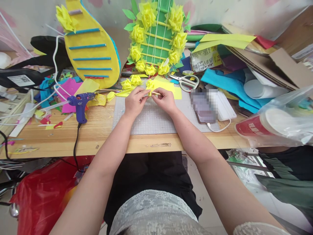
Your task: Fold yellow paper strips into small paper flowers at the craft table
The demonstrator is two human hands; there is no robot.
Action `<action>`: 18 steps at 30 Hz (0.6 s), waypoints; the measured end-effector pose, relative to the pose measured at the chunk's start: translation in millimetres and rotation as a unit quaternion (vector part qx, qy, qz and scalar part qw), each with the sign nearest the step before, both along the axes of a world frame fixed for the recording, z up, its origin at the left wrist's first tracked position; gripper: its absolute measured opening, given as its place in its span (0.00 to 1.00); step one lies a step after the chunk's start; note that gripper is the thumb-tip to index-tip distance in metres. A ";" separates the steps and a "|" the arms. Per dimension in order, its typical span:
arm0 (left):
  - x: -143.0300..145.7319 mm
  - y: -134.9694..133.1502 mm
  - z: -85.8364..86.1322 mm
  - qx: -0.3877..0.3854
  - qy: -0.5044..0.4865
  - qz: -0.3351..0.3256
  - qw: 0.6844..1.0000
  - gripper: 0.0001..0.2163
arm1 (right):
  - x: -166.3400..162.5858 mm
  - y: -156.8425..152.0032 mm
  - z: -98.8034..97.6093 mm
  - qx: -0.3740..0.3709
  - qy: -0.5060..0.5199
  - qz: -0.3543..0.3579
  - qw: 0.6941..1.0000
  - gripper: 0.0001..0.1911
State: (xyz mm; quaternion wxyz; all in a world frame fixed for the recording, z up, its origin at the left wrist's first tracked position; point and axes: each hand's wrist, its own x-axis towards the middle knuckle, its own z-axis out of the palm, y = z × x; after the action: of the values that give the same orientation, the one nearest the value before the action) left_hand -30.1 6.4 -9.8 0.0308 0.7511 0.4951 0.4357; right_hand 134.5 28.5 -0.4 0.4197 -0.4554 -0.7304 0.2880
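Observation:
My left hand (pixel 134 101) and my right hand (pixel 165 100) meet over a grey cutting mat (pixel 149 122) on the wooden table. Both are pinched on a small yellow paper flower (pixel 149 85) rolled on a thin wooden stick (pixel 156 93) that runs between the fingertips. More yellow paper flowers (pixel 130 82) lie just beyond my hands, beside a yellow paper sheet (pixel 171 88). Behind them stands a green guitar-shaped craft (pixel 157 39) ringed with yellow flowers.
A purple glue gun (pixel 80 103) stands left of the mat, its cord hanging off the table edge. Scissors (pixel 187 81), a phone (pixel 204 106) and a white power bank lie to the right. A yellow guitar-shaped board (pixel 91 45), felt scraps, cardboard and a plastic bag crowd the edges.

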 end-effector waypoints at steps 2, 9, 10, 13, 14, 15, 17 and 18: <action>1.2 -1.1 0.5 0.005 -0.006 0.001 1.000 0.12 | -0.1 -0.4 0.2 0.000 -0.006 -0.004 1.000 0.09; 6.2 -2.8 2.7 0.010 -0.013 0.025 1.000 0.12 | -2.2 -3.7 2.4 0.024 -0.061 0.000 0.998 0.10; 6.8 -3.0 3.2 0.010 -0.011 0.029 0.999 0.12 | -2.4 -4.1 2.8 0.030 -0.072 -0.001 0.997 0.10; 8.7 -3.9 4.5 0.004 -0.013 0.045 0.999 0.12 | -2.1 -4.3 3.9 0.051 -0.107 -0.018 0.993 0.09; 9.3 -4.3 4.8 0.001 -0.014 0.051 0.999 0.12 | -1.8 -4.0 4.3 0.058 -0.120 -0.027 0.991 0.09; 10.0 -4.6 5.0 0.000 -0.014 0.056 0.998 0.11 | -1.5 -3.7 4.9 0.066 -0.133 -0.037 0.988 0.09; 11.1 -5.0 4.9 -0.003 -0.013 0.061 0.998 0.10 | -1.3 -3.2 6.2 0.081 -0.163 -0.052 0.982 0.10; 11.6 -5.2 4.7 -0.003 -0.015 0.062 0.998 0.10 | -1.5 -3.0 7.1 0.087 -0.179 -0.056 0.978 0.10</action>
State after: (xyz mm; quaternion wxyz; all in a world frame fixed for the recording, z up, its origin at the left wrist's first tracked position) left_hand -18.5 1.2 -5.1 0.0138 0.7123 0.5416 0.4463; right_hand 133.1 25.5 6.6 0.3357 -0.5017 -0.7891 0.1135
